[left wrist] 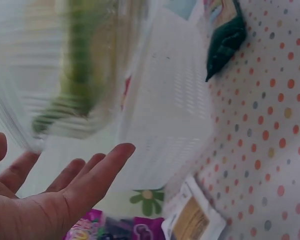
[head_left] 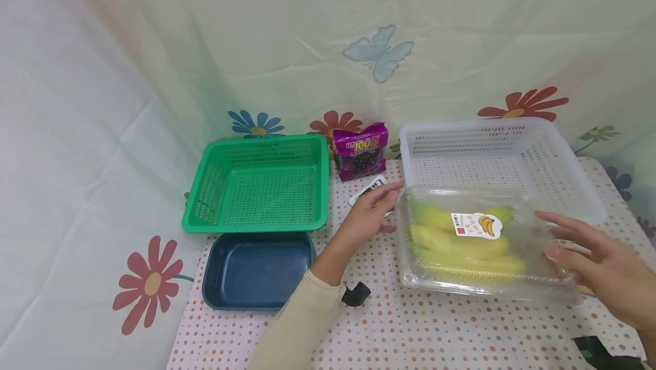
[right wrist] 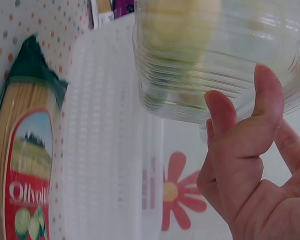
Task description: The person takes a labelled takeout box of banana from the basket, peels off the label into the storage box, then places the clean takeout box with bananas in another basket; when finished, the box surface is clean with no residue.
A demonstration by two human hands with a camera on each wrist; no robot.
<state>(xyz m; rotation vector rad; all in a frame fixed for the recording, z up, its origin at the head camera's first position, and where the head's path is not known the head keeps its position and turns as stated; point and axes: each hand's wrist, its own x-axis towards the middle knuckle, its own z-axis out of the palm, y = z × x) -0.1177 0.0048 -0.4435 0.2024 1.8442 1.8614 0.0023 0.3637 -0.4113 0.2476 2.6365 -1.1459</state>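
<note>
Head view | white basket [head_left: 564, 171] right of centre | clear banana tray [head_left: 482, 245] at its front edge, lower right | left hand [head_left: 371, 216] and right hand [head_left: 605, 262] flank it, fingers straight, holding nothing, positioned as if to steady it

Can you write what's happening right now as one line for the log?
left hand: open, beside banana box | right hand: open, at its other side | banana box: on white basket front rim | green basket: apart
</note>
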